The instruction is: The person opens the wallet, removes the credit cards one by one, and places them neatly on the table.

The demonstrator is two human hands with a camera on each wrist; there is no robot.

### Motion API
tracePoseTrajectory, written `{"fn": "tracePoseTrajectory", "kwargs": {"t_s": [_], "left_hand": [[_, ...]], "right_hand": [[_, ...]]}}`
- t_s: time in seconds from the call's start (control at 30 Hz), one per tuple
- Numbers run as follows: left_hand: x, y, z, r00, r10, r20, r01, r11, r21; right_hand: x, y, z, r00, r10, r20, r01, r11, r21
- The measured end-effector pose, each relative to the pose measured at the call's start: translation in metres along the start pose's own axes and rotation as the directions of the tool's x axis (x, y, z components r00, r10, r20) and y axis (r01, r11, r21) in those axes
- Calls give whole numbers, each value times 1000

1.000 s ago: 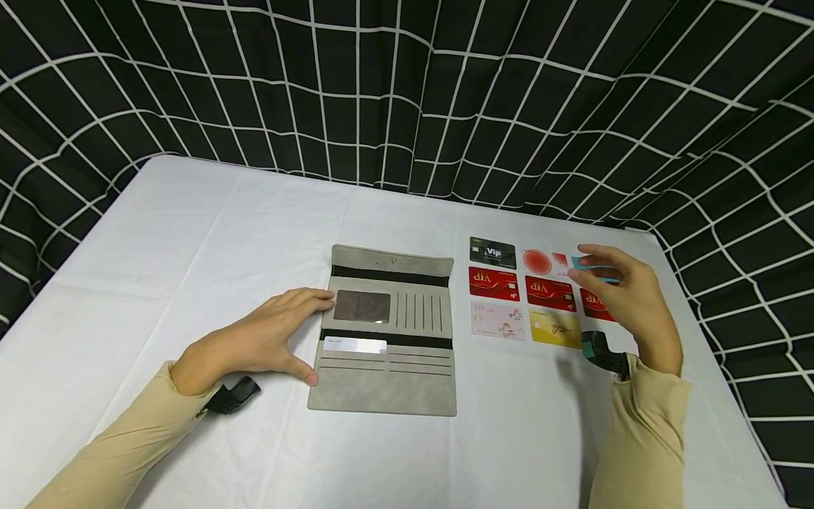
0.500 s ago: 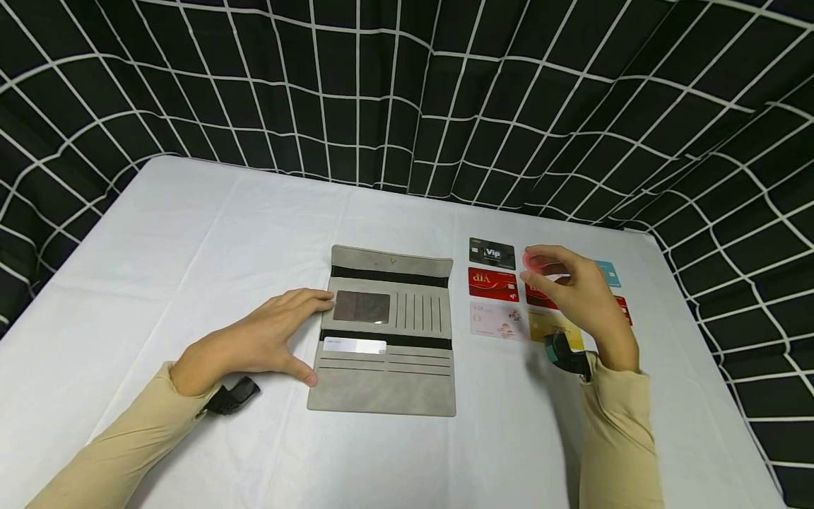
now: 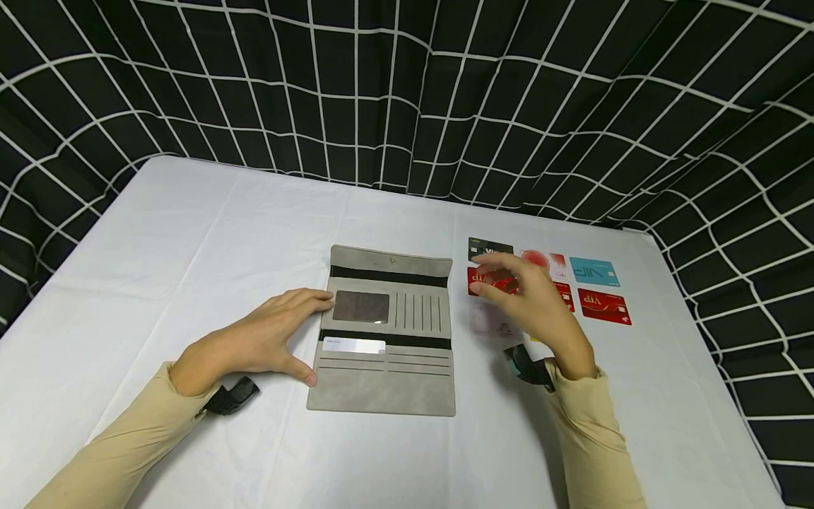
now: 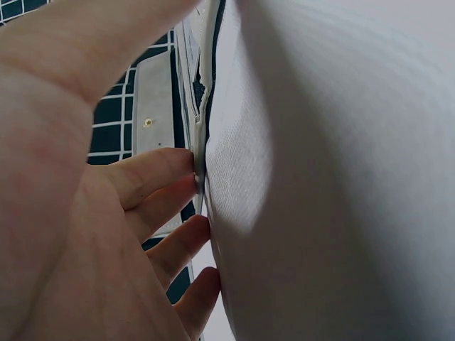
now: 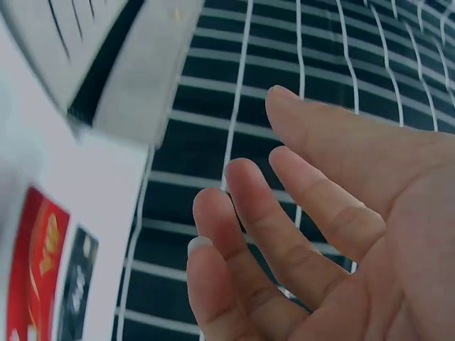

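Observation:
An unfolded grey wallet [image 3: 381, 394] lies on the table, a white card [image 3: 354, 345] tucked in one of its lower slots. My left hand [image 3: 257, 343] rests along the wallet's left side, fingertips touching its edge and the thumb at the lower left. Bare of any card, my right hand [image 3: 537, 300] hovers over the laid-out cards with loosely bent fingers. Beneath or beside its fingers are a black VIP card [image 3: 485, 245], a red VIP card [image 3: 475, 277] and a pale pink card [image 3: 486, 322]. The hand hides most of a yellow card.
Farther right lie a blue card [image 3: 594, 271], another red VIP card [image 3: 605, 307] and a white card with red circles [image 3: 557, 263]. White cloth [image 3: 191, 247] covers the table. A black curtain [image 3: 356, 85] with white grid lines surrounds its far sides.
My right hand has moved left across the cards, from above the blue card to above the black and red ones. The left hand and wallet have stayed put.

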State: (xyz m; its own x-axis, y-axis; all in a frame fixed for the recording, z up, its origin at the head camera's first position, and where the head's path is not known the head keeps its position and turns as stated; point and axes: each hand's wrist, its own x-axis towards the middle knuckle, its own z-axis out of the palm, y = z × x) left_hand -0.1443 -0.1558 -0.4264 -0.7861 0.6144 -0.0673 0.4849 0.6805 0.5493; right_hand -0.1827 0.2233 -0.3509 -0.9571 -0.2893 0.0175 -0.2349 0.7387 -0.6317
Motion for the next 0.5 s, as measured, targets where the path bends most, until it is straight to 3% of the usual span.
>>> {"fn": "tracePoseTrajectory", "kwargs": {"t_s": [0.5], "left_hand": [[0,-2,1,1000,5,-4,-5,1000,4]], "right_hand": [[0,-26,52,975,-159,152,154,987,45]]}}
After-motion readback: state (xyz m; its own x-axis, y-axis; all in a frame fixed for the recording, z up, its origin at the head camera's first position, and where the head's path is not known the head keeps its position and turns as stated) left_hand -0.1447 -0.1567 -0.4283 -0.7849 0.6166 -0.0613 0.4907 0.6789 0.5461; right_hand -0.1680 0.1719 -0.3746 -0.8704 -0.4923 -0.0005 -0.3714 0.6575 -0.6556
